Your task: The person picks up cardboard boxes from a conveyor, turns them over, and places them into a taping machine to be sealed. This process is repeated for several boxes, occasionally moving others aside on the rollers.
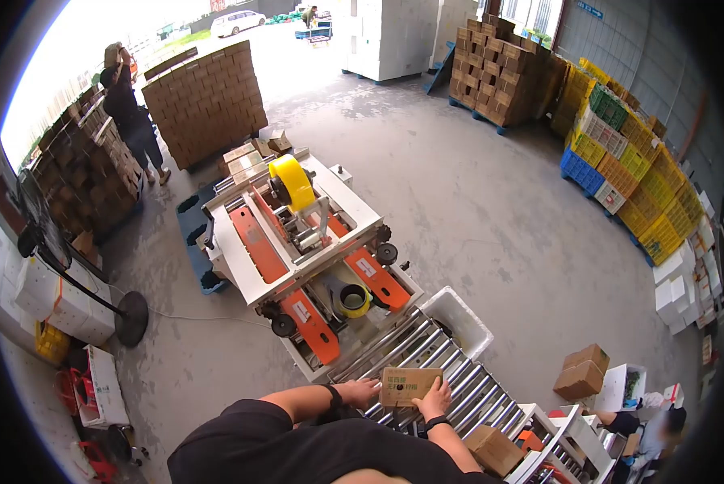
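A small flat cardboard box point(400, 387) with green printing and a dark round spot lies on the metal rollers of the conveyor point(479, 394) in front of me. My left hand point(359, 392) is against its left end, fingers pointing toward it and partly hard to make out. At the opposite end my right hand point(434, 398) grips the box, fingers along the edge and thumb over the near side. Both wrists wear dark bands. Just beyond stands a carton-sealing machine point(251, 246) with orange side guides and a yellow tape roll point(295, 182) on top.
Another cardboard box point(493, 449) sits to the right by the rollers. A white foam bin point(464, 320) stands beside the conveyor. A co-worker point(652, 440) is at lower right, and another person point(130, 117) lifts a box at far left. A standing fan point(130, 319) is left.
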Demonstrator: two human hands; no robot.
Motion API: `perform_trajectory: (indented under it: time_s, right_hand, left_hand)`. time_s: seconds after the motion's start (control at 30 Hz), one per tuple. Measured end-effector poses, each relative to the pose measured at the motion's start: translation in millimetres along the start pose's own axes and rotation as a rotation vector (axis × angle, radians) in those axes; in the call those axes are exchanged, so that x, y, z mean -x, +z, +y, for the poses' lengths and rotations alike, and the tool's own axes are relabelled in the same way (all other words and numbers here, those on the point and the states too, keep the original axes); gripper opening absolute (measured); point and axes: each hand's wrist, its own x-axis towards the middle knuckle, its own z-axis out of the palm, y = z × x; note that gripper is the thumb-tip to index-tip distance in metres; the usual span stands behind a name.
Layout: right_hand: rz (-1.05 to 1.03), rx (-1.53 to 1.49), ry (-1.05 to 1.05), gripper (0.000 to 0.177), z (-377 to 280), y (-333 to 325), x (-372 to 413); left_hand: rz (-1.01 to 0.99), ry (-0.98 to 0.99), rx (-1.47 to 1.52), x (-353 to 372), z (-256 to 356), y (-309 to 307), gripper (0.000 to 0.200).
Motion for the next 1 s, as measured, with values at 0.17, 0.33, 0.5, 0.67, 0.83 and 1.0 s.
perform_trajectory:
  time_s: [0.17, 0.33, 0.5, 0.67, 0.83, 1.0]
  right_hand:
    - [-0.349, -0.512, 0.353, 0.084, 86, 70, -5]
    - [0.023, -0.999, 0.425, 0.089, 44, 74, 17]
    - [0.115, -0.832, 0.267, 0.089, 54, 119, -28]
    - [0.027, -0.645, 0.217, 0.092, -18, 55, -50]
    - [0.089, -0.702, 0.204, 0.091, -60, 69, -77]
    - [0.068, -0.822, 0.313, 0.089, -97, 84, -102]
  left_hand:
    - [-0.298, 0.026, -0.028, -18, -10, 18, 0.072]
    - [-0.277, -0.086, 0.003, -18, -23, 18, 0.078]
    - [-0.064, -0.091, 0.088, -12, -15, 6, 0.08]
    - [0.14, -0.281, 0.13, -3, -23, 1, 0.077]
    - [0.168, -0.107, 0.072, 5, -42, -18, 0.069]
    - [0.236, -0.227, 0.048, 4, -59, -33, 0.07]
